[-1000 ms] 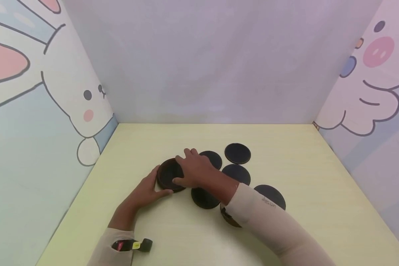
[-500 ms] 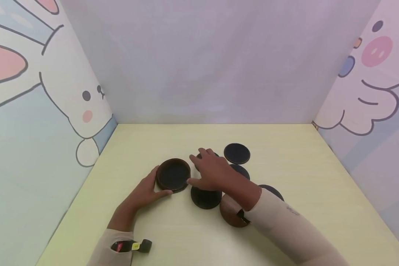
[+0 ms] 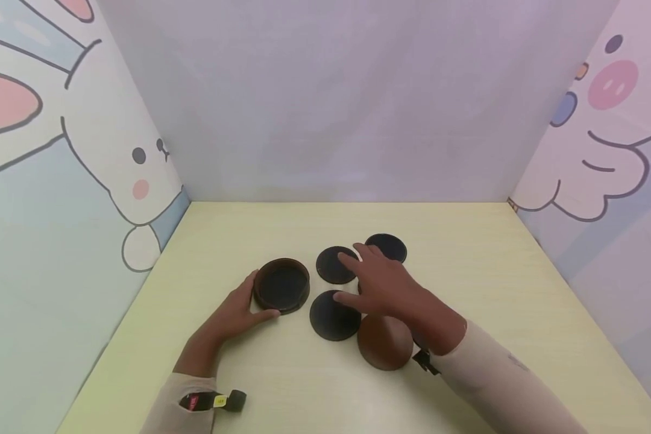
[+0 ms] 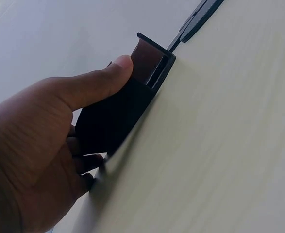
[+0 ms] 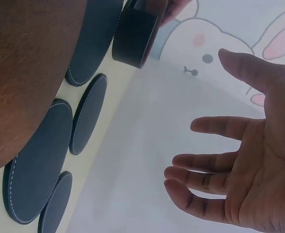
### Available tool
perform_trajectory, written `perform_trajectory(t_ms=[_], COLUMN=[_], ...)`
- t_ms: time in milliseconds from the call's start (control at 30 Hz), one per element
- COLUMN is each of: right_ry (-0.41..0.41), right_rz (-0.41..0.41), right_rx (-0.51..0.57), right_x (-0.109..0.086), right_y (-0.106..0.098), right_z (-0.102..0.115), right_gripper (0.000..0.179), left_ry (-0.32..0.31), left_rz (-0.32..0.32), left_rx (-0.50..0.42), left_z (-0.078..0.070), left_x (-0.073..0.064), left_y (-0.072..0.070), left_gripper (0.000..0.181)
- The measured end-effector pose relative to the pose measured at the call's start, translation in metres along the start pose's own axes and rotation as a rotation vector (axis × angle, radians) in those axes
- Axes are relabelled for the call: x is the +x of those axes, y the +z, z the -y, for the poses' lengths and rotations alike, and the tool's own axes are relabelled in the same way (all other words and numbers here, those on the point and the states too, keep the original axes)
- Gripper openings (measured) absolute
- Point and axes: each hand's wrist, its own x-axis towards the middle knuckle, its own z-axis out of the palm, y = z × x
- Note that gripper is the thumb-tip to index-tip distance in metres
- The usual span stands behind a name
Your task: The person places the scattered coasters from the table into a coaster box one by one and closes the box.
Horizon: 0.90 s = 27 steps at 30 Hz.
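Observation:
In the head view my left hand holds a round dark coaster holder on the table, fingers at its far side and thumb at its near side. The left wrist view shows the thumb against the black wall of the holder, beside a cutout with a brown inside. My right hand, fingers spread and holding nothing, hovers over several round black coasters. White stitching runs round a coaster in the right wrist view. A brown coaster lies below the right wrist; one black coaster is mostly hidden under the right hand.
The pale wooden table meets a plain back wall. Side walls carry a cartoon rabbit at left and a cartoon pig at right. A far black coaster lies near the right fingertips.
My right hand has moved away from the holder to the right, over the coasters, uncovering the holder's inside and the brown coaster. The left hand stays at the holder.

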Motion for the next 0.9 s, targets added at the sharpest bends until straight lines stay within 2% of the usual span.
perform_trajectory(t_ms=[333, 600, 900], right_ry=[0.090, 0.101, 0.120], right_rz=[0.011, 0.004, 0.023], right_rx=[0.040, 0.075, 0.094], right_x=[-0.022, -0.041, -0.056], right_y=[-0.009, -0.007, -0.012], right_z=[-0.022, -0.043, -0.056], right_gripper=[0.070, 0.063, 0.049], left_ry=[0.008, -0.004, -0.030], left_rz=[-0.006, 0.002, 0.011], left_rx=[-0.008, -0.014, 0.001], left_z=[0.003, 0.005, -0.004], left_x=[0.001, 0.000, -0.001], left_y=[0.001, 0.002, -0.001], left_gripper=[0.113, 0.114, 0.116])
